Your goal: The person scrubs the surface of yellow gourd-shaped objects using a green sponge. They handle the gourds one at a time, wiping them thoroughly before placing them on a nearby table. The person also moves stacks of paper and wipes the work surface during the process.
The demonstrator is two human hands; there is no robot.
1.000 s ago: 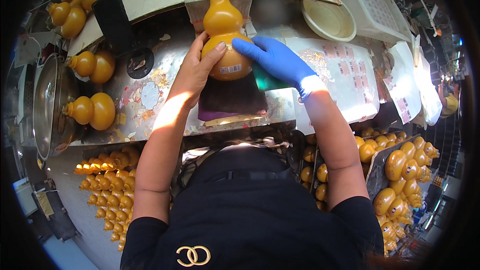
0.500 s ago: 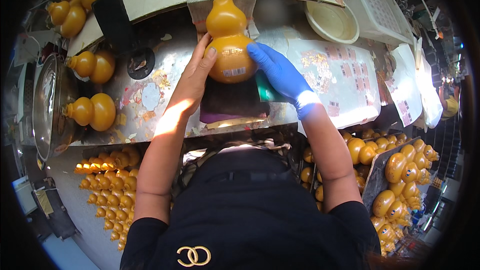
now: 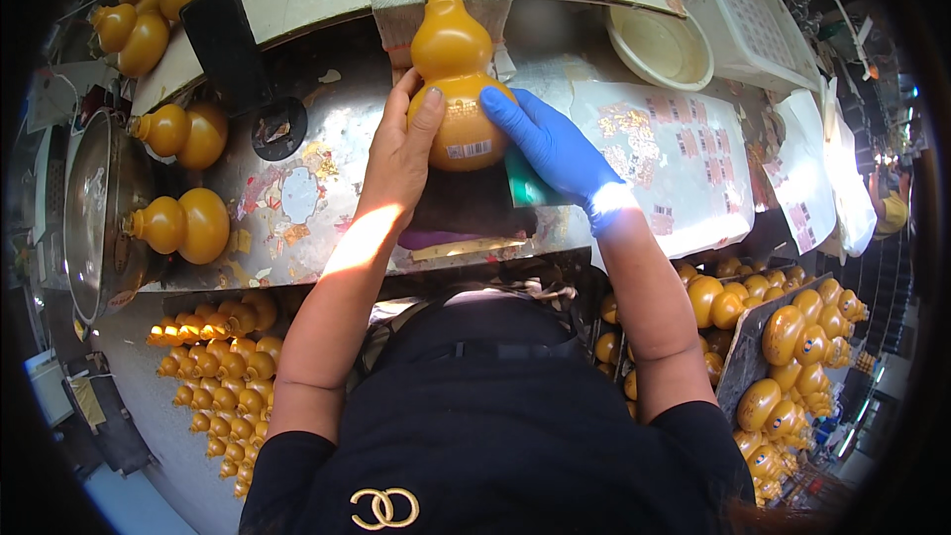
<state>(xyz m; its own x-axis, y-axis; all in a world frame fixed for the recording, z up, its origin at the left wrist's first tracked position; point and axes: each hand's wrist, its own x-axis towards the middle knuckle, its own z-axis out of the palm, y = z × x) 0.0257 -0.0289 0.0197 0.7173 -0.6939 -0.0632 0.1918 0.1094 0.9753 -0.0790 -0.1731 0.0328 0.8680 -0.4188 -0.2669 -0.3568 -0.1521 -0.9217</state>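
A yellow gourd-shaped bottle [image 3: 451, 40] lies in front of me on its side, neck pointing away, its upper part against a grey cloth [image 3: 396, 18]. My bare left hand [image 3: 404, 151] clasps the left of its lower bulb, the thumb pressed on top. On the other side my right hand [image 3: 547, 145], in a blue glove, holds the bulb with its thumb near a golden printed area. A small white barcode label [image 3: 469, 150] shows on the bulb's near end. Fingers under the bottle are hidden. Beside the gloved hand lies a green piece [image 3: 525, 180].
Label sheets [image 3: 684, 163] lie on the metal table's right, below a pale basin [image 3: 659, 45] and white crate [image 3: 743, 0]. Two gourd bottles [image 3: 183, 225] lie at left beside a metal pan [image 3: 99, 208] and a black stand [image 3: 226, 45]. Many more bottles [image 3: 233, 367] are stacked below.
The bottle has shifted slightly toward me. My left hand has moved right, its thumb farther over the bulb, and my right thumb has slid a little to the left.
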